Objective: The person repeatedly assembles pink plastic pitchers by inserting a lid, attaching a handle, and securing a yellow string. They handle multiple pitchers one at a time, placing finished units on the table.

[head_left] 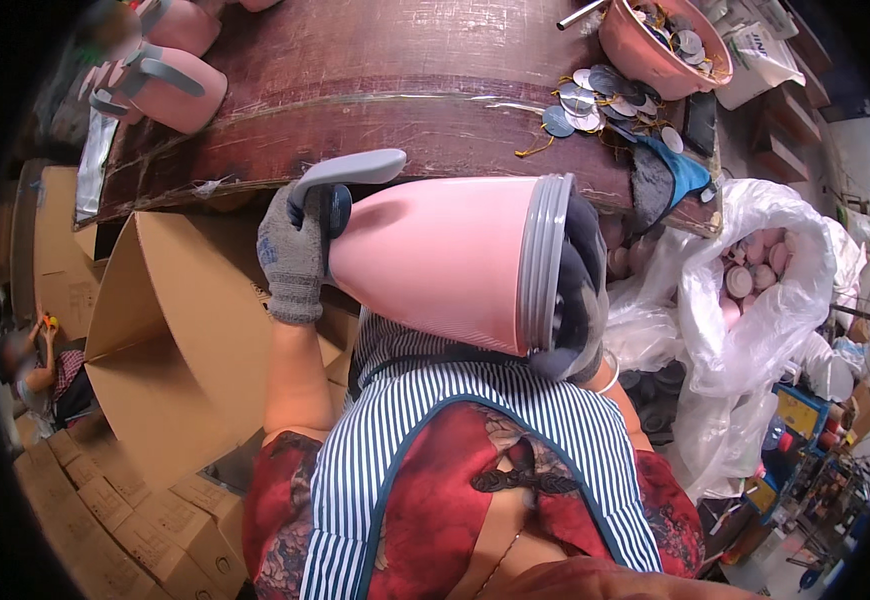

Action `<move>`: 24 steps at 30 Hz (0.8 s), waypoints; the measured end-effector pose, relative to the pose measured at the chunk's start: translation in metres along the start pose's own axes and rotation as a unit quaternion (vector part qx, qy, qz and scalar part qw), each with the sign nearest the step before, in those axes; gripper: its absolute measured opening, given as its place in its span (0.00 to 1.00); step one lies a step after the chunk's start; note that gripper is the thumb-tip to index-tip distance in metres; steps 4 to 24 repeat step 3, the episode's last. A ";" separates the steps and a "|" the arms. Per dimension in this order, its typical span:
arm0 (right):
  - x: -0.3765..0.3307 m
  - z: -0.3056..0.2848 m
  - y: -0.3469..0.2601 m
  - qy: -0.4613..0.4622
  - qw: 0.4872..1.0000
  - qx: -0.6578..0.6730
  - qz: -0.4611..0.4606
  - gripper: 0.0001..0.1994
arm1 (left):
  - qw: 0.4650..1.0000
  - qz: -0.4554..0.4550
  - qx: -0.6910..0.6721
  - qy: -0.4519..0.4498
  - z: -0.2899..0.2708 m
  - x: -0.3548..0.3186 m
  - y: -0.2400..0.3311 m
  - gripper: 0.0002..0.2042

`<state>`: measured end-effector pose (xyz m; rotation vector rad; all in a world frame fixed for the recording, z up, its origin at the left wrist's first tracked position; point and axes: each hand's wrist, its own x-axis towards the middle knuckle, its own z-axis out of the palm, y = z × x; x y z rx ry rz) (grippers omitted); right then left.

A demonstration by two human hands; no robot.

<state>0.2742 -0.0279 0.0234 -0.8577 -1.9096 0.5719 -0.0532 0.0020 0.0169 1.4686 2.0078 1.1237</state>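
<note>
A pink jug with a grey handle lies sideways in front of my apron, just off the table's near edge. Its grey ribbed ring faces right. My left hand, in a grey knit glove, is closed round the jug's narrow end beside the handle, next to a dark round part. At the ringed end, my right hand is wrapped in a dark glove or cloth and presses against the rim. Most of its fingers are hidden behind the jug.
More pink jugs stand at the table's far left. A pink basin of round tags and a loose tag pile lie at the far right. Below are an opened carton on the left and a plastic bag of pink parts on the right.
</note>
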 end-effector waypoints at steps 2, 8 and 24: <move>0.001 -0.001 0.001 -0.009 1.000 -0.017 -0.016 0.45 | 1.000 0.000 -0.003 -0.004 -0.001 0.002 0.008 0.19; 0.001 -0.003 0.000 -0.009 1.000 -0.021 -0.014 0.45 | 1.000 -0.005 0.015 -0.004 0.000 0.003 0.007 0.20; 0.001 -0.003 0.000 -0.009 1.000 -0.021 -0.014 0.45 | 1.000 -0.005 0.015 -0.004 0.000 0.003 0.007 0.20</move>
